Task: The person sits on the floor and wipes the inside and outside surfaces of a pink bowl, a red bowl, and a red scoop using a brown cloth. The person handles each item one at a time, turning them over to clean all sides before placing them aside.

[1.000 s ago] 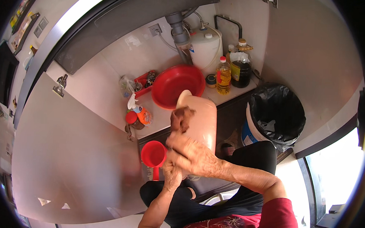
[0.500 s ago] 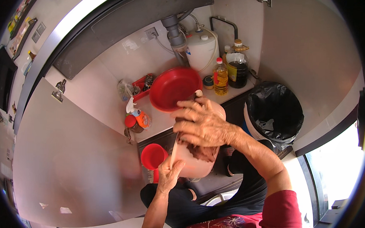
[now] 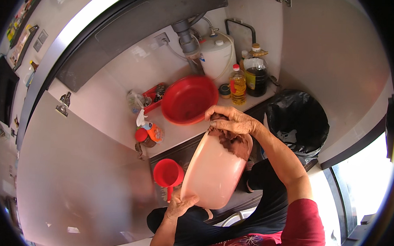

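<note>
A pale pink plastic basin is tilted up in front of me, above my knees. My left hand grips its near left rim, thumb on the inner side. At the basin's far end, my right hand is closed around a brown cloth, bunched up against the rim and draping over the inside wall. Some of the right fingers are hidden behind the rim. Beside the basin on the left is a red dipper with its handle toward me. A wide red basin leans in the cabinet ahead.
The open cabinet holds a spray bottle, a red-lidded jar, oil bottles, a white tank and a drain pipe. A bin lined with black plastic stands right. Cabinet doors flank both sides.
My right hand has moved with the brown cloth from the basin's middle to its far right end. The pink basin has shifted slightly toward me, with my left hand lower on its rim.
</note>
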### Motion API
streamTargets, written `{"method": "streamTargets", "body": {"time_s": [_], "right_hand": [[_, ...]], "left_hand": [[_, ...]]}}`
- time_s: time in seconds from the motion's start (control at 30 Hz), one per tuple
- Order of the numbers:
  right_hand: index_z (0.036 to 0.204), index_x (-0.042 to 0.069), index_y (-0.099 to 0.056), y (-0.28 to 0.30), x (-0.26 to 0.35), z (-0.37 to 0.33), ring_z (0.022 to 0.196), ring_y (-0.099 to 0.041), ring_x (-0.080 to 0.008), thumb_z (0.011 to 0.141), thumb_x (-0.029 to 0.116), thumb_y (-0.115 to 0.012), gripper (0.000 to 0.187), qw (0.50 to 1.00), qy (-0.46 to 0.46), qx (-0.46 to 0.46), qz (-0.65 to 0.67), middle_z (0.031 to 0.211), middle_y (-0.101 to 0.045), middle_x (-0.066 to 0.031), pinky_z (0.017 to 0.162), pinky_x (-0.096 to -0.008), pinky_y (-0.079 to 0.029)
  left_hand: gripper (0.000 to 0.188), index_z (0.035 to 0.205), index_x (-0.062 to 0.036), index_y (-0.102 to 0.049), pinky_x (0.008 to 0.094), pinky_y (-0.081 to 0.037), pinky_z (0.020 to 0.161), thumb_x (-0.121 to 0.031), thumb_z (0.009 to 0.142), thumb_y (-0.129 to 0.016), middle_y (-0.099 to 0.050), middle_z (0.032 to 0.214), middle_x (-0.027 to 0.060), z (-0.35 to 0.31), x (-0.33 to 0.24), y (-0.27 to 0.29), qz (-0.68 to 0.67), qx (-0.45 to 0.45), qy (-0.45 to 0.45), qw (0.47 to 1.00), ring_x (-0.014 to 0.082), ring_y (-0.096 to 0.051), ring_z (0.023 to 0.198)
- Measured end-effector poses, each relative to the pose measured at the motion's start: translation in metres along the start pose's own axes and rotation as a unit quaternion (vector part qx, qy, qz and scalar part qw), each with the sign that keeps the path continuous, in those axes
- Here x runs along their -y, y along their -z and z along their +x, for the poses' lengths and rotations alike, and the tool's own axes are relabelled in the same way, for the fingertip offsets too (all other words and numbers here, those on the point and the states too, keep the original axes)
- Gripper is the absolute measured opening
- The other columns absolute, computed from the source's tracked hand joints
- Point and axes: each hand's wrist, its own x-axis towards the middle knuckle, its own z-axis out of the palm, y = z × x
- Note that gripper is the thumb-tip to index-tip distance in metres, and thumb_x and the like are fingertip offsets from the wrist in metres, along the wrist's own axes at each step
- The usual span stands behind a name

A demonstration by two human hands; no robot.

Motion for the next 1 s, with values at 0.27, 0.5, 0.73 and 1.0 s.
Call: {"method": "streamTargets", "body": {"time_s": [0.27,0.5,0.73,1.0], "right_hand": [[0.087,0.013,-0.056,-0.066,0.009,-0.011,0.091,-0.051,-0.0205,0.083,0.034,-0.058,0.021,0.869,0.299,0.057,-0.389,0.080,-0.055,-0.0021,0.081,-0.0406,-0.032],[0.089,0.009,-0.056,-0.099,0.017,-0.022,0.092,-0.051,-0.0255,0.079,0.027,-0.061,0.021,0.804,0.398,-0.048,-0.440,0.090,-0.054,-0.0072,0.085,-0.0427,-0.039],[0.093,0.008,-0.054,-0.053,0.000,-0.007,0.100,-0.051,-0.0266,0.082,0.015,-0.062,0.015,0.889,0.258,-0.169,-0.339,0.102,-0.053,-0.0087,0.089,-0.0388,-0.039],[0.089,0.003,-0.059,0.026,-0.055,0.002,0.090,-0.054,-0.0330,0.084,0.014,-0.062,0.012,0.889,0.079,-0.389,-0.230,0.086,-0.058,-0.0153,0.079,-0.0397,-0.046]], "left_hand": [[0.052,0.115,0.0025,-0.053,0.0303,-0.049,0.084,-0.005,0.070,-0.078,-0.062,0.104,0.0092,0.027,-0.023,-0.005,0.022,0.035,0.038,0.998,0.0150,-0.059,0.097],[0.032,0.093,0.0014,-0.064,0.0259,-0.052,0.069,-0.014,0.070,-0.082,-0.068,0.087,0.0056,0.045,-0.004,-0.032,0.045,-0.102,-0.086,0.990,0.0120,-0.063,0.079],[0.027,0.092,0.0000,-0.065,0.0267,-0.051,0.063,-0.018,0.076,-0.077,-0.068,0.079,0.0045,0.050,-0.007,-0.030,0.200,-0.106,-0.060,0.972,0.0103,-0.062,0.069],[0.028,0.096,0.0012,-0.065,0.0258,-0.050,0.063,-0.019,0.080,-0.075,-0.068,0.080,0.0041,0.033,-0.007,-0.034,0.179,-0.118,-0.046,0.976,0.0098,-0.060,0.069]]}}
